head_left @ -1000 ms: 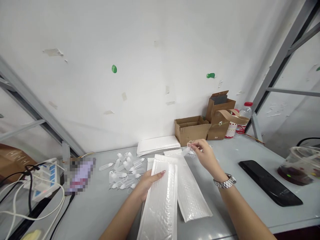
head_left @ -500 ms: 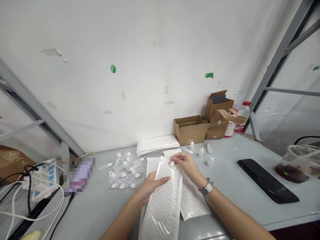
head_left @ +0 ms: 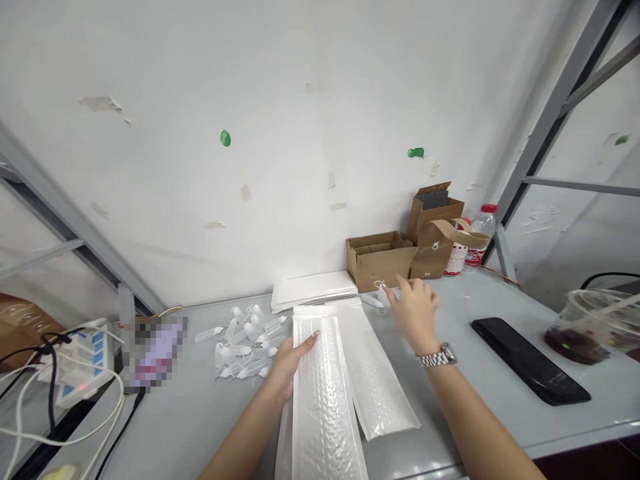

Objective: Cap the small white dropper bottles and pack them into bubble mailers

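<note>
The left grip point(head_left: 285, 370) rests open on a white bubble mailer point(head_left: 323, 400), beside a second mailer point(head_left: 375, 377). The right grip point(head_left: 415, 313) is released, just beside a small plastic bottle point(head_left: 383, 294) on the tabletop point(head_left: 505, 427). A heap of bottles point(head_left: 245, 347) remains left of the mailers.

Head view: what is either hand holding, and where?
Nothing is held: left hand rests on a bubble mailer; open right hand is beside a small plastic bottle.
</note>
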Demonstrator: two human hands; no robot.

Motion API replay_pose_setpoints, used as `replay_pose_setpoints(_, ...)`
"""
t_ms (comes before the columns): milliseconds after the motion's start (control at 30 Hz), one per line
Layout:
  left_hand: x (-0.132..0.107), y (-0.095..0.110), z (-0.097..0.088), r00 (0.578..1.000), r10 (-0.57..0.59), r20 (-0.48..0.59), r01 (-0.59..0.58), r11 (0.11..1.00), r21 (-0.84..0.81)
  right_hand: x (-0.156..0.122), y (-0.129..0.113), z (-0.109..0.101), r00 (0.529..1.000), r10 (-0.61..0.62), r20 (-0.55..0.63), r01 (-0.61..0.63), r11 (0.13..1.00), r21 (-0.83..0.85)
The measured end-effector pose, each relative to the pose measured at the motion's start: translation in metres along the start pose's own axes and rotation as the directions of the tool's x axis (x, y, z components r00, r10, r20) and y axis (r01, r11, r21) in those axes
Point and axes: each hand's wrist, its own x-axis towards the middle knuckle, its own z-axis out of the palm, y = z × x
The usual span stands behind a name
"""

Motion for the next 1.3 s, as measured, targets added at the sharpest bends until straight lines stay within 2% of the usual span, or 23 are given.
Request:
replay_pose_setpoints(33, 0.001, -0.001, -0.001, 1.000, 0.006, -0.027, -0.006, 1.000, -0.016, 0.004, 0.010, -0.001, 0.998, 0.060, -0.021, -0.063, 0.986, -0.152)
replay_pose_setpoints(100, 0.003, -0.002, -0.001, 0.998, 0.013, -0.057, -0.016, 0.999, -0.049, 0.009, 0.027, -0.001, 0.995, 0.098, 0.035, -0.081, 0.940, -0.331)
replay_pose_setpoints(200, 0.005, -0.003, -0.001, 0.998, -0.003, -0.059, -0.001, 0.997, -0.075, 0.010, 0.037, 0.002, 0.986, 0.055, 0.160, 0.003, 0.940, -0.340)
replay_pose_setpoints(267, 0.004, -0.002, 0.000, 0.998, -0.028, -0.048, 0.024, 0.997, -0.074, 0.011, 0.034, 0.003, 0.990, 0.022, 0.141, 0.010, 0.975, -0.221)
replay_pose_setpoints(300, 0.003, -0.001, 0.001, 0.999, -0.039, -0.035, 0.037, 0.997, -0.069, 0.012, 0.031, 0.003, 0.994, 0.006, 0.109, 0.006, 0.994, -0.109)
replay_pose_setpoints(367, 0.000, 0.001, 0.002, 0.999, -0.045, 0.013, 0.046, 0.998, -0.046, 0.012, 0.020, 0.002, 0.998, -0.025, 0.056, 0.011, 0.972, 0.233)
replay_pose_setpoints(433, -0.004, 0.002, 0.004, 0.994, -0.043, 0.099, 0.044, 0.999, -0.002, 0.009, 0.006, -0.001, 0.997, -0.033, 0.069, -0.015, 0.806, 0.592)
replay_pose_setpoints(500, -0.007, 0.003, 0.006, 0.980, -0.061, 0.187, 0.050, 0.997, 0.062, 0.002, -0.009, -0.004, 0.988, -0.036, 0.148, -0.096, 0.611, 0.786)
replay_pose_setpoints(567, -0.010, 0.003, 0.008, 0.967, -0.085, 0.241, 0.057, 0.991, 0.119, -0.007, -0.023, -0.006, 0.973, -0.047, 0.227, -0.167, 0.539, 0.826)
replay_pose_setpoints(733, -0.012, 0.001, 0.009, 0.956, -0.079, 0.283, 0.035, 0.987, 0.159, -0.022, -0.041, -0.002, 0.926, -0.120, 0.358, -0.239, 0.548, 0.802)
replay_pose_setpoints(833, -0.012, 0.000, 0.009, 0.949, -0.093, 0.301, 0.046, 0.986, 0.162, -0.027, -0.044, 0.009, 0.905, -0.051, 0.422, -0.359, 0.440, 0.823)
replay_pose_setpoints(933, -0.014, -0.002, 0.011, 0.944, -0.106, 0.313, 0.062, 0.987, 0.148, -0.032, -0.046, 0.019, 0.853, 0.000, 0.522, -0.491, 0.337, 0.803)
replay_pose_setpoints(1033, -0.014, -0.002, 0.012, 0.945, -0.105, 0.309, 0.067, 0.989, 0.132, -0.037, -0.049, 0.022, 0.844, -0.033, 0.535, -0.489, 0.365, 0.793)
replay_pose_setpoints(1133, -0.013, -0.003, 0.012, 0.951, -0.098, 0.294, 0.064, 0.990, 0.124, -0.040, -0.054, 0.016, 0.862, -0.113, 0.495, -0.389, 0.479, 0.787)
replay_pose_setpoints(1300, -0.013, -0.006, 0.012, 0.952, -0.053, 0.300, 0.025, 0.995, 0.096, -0.041, -0.058, 0.006, 0.848, -0.252, 0.466, -0.218, 0.635, 0.741)
